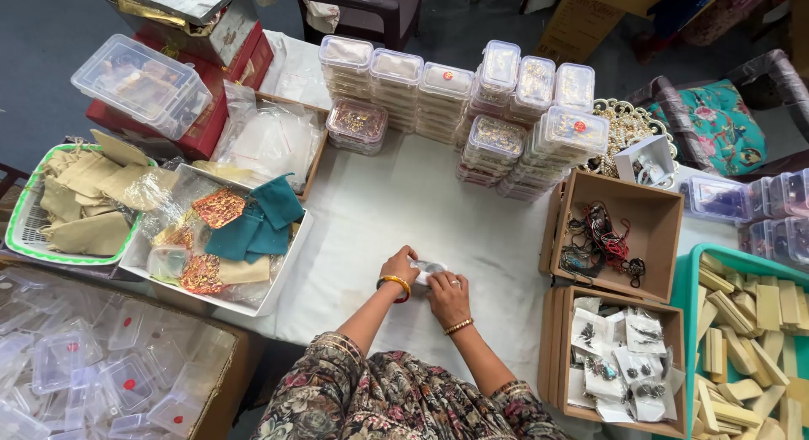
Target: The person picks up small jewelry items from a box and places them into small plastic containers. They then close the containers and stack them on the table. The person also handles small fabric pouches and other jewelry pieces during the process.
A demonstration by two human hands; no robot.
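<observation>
Both hands meet on a small clear plastic box lying on the white cloth of the worktop, just ahead of the person. The left hand has its fingers curled over the box's left end, its grip closed down on it; the right hand lies over the near right side, fingers bent and pressed against the box, so that grip too is closed on it. Only a sliver of the box shows between the hands. Its long axis seems to run left to right across the person's front, though the hands hide too much to be sure. Neither hand is clearly the nearer: both touch it, the left a little further forward, the right a little closer to the body.

Outward from there, the cloth around the hands is bare. To the right, close by, stand two open cardboard boxes: the nearer one holds small clear packets of jewellery, the further one dark tangled cords and red thread. Beyond them a teal tray holds pale cardboard pieces. To the left a white tray carries teal cloth pouches and foil packets. Stacks of lidded clear plastic boxes stand at the far side of the worktop, well apart from the hands.
</observation>
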